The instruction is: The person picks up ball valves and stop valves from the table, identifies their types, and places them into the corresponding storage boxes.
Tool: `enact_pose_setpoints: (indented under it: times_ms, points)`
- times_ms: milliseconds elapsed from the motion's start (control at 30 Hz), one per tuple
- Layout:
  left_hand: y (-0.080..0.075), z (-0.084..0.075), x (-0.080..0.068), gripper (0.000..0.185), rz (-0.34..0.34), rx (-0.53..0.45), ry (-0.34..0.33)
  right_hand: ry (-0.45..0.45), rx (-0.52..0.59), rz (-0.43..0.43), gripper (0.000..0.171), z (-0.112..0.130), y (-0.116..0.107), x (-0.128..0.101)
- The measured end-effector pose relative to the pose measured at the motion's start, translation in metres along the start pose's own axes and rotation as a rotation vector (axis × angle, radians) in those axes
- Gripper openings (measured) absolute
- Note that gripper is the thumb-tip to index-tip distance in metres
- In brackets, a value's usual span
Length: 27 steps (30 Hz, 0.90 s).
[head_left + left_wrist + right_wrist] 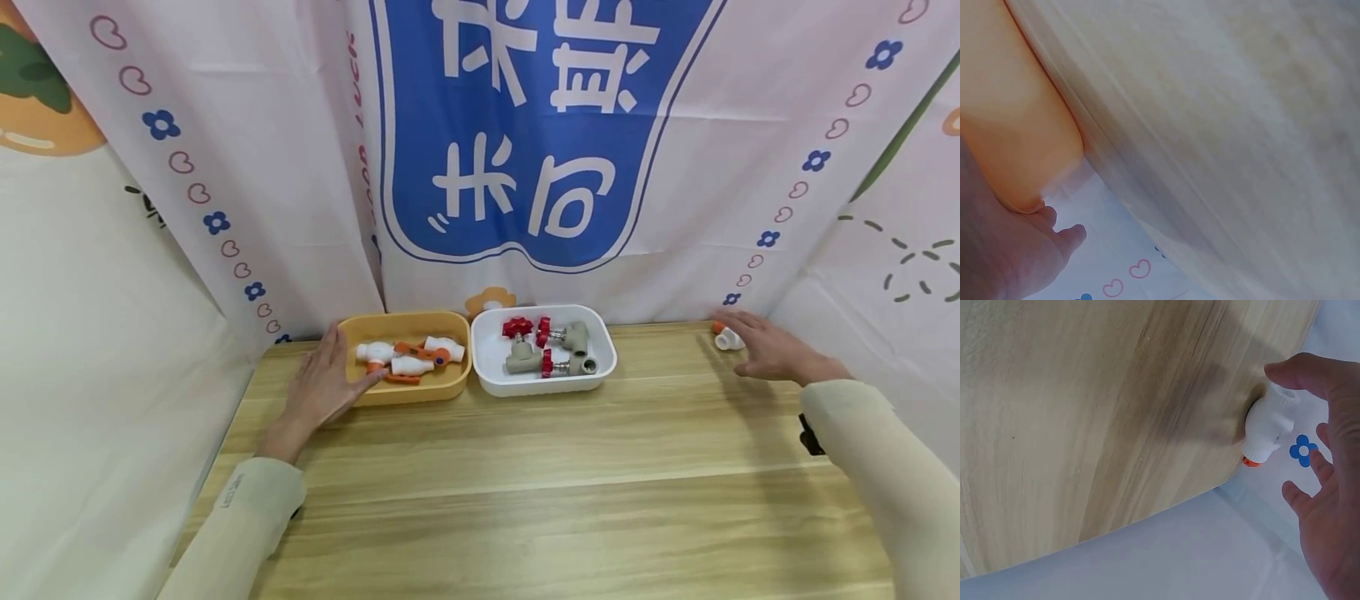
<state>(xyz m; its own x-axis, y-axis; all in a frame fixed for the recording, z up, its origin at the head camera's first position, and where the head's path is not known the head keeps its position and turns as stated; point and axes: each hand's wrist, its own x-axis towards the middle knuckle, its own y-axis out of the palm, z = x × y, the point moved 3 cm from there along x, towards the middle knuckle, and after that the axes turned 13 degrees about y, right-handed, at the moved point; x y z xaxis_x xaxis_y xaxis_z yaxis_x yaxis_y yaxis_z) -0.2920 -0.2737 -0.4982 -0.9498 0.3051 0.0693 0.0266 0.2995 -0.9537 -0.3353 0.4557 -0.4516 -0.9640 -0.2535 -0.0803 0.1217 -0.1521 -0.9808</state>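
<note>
My left hand [318,387] lies against the left end of the yellow-orange tray [450,387], its thumb stretched over the front rim. In the left wrist view, fingertips show past the end of the tray [1035,144]. Inside the tray are several white plastic ball valves [412,365] with orange handles. At the far right, my right hand [776,350] hovers around a single white ball valve [729,339] with an orange part. In the right wrist view, the thumb is close to the top of that valve [1266,425]; the other fingers are spread apart from it.
Against the orange tray's right side stands a white tray [543,387] with grey-green stop valves [523,358] that have red handwheels. A printed curtain [675,250] hangs behind the wooden table [555,483], and white cloth [90,375] closes the left side.
</note>
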Motion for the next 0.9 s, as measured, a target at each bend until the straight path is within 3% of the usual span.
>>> enact_pose_setpoints:
  times_ms: [500,900]
  points:
    - [-0.001,-0.001,0.001,0.122,0.005,0.009,-0.002,0.097,0.023,0.069,0.099,-0.021,0.017,0.014]
    - [0.000,-0.001,0.001,0.120,0.003,0.015,0.001,0.166,0.011,0.080,0.085,-0.020,0.025,0.014]
